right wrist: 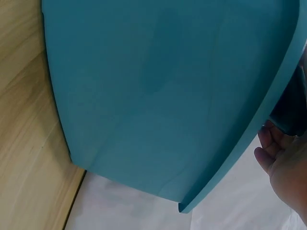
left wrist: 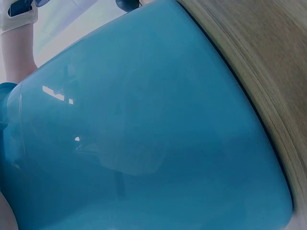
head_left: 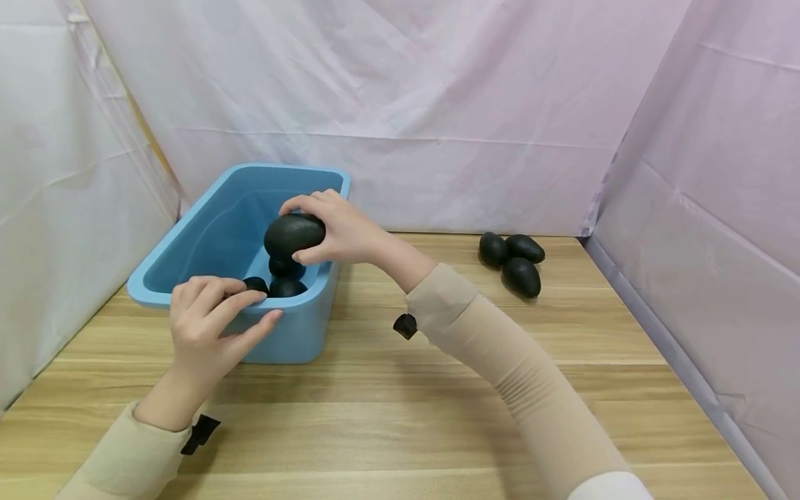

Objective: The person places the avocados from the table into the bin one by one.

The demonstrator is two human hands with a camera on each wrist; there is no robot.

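Resting on the near rim of the blue bin (head_left: 294, 333), the left hand (head_left: 209, 323) curls its fingers over the edge and pinches the rim with the thumb below, steadying the bin on the wooden desk (head_left: 400, 417). The left wrist view shows only the bin's glossy outer wall (left wrist: 144, 143) filling the picture, with a strip of desk at the right.

Just beyond, the right hand (head_left: 340, 229) holds a dark avocado (head_left: 294, 235) from the side, fingers wrapped over its top and thumb beneath, poised above the bin's open mouth near the right wall. Below it, several more avocados in the bin (head_left: 284, 281) lie on the bin floor. The right wrist view catches the bin's wall and rim (right wrist: 168, 96) and part of the hand's fingers (right wrist: 276, 153) at the edge.

Judging by this, the step in hand is lowering the held avocado into the bin. The next move would call for easing it down among the others and loosening the fingers without knocking the wall.

Farther off, well apart to the right, three loose avocados (head_left: 514, 262) sit clustered on the desk near the draped cloth backdrop (head_left: 437, 104).
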